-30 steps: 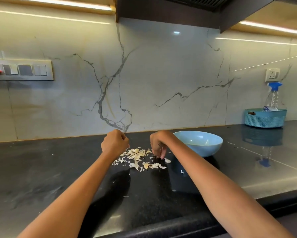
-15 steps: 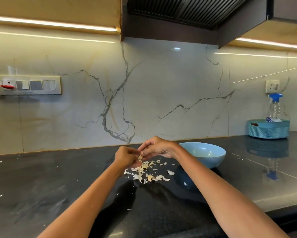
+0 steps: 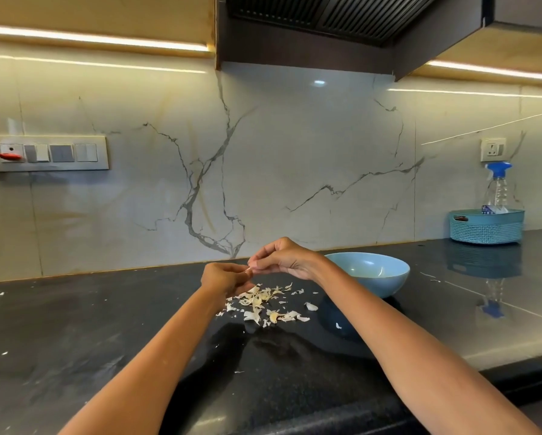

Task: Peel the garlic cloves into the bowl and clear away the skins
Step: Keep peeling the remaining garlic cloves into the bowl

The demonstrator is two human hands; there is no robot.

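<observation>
Left hand: my left hand (image 3: 224, 277) is raised above the counter (image 3: 75, 334), left of the bowl, fingers curled in around a small garlic clove (image 3: 248, 270) that is mostly hidden.
Right hand: my right hand (image 3: 287, 259) meets the left one, thumb and fingertips pinched tight on the exposed end of that same clove; I cannot tell whether I have skin or flesh between them.
Garlic clove: only a small pale tip shows between my two hands, in the air just left of the bowl.
Bowl: the light blue bowl (image 3: 370, 271) sits on the counter, its left rim behind my right wrist; a pale glint shows on its inner wall, nothing else that I can make out.
Skins: a loose scatter of papery skins (image 3: 263, 304) lies on the counter just left of the bowl, under my hands.
Stray bits: a few white flecks (image 3: 431, 277) lie right of the bowl.
Basket: a teal basket (image 3: 486, 226) with a spray bottle (image 3: 498, 186) stands well right of the bowl, against the wall.
</observation>
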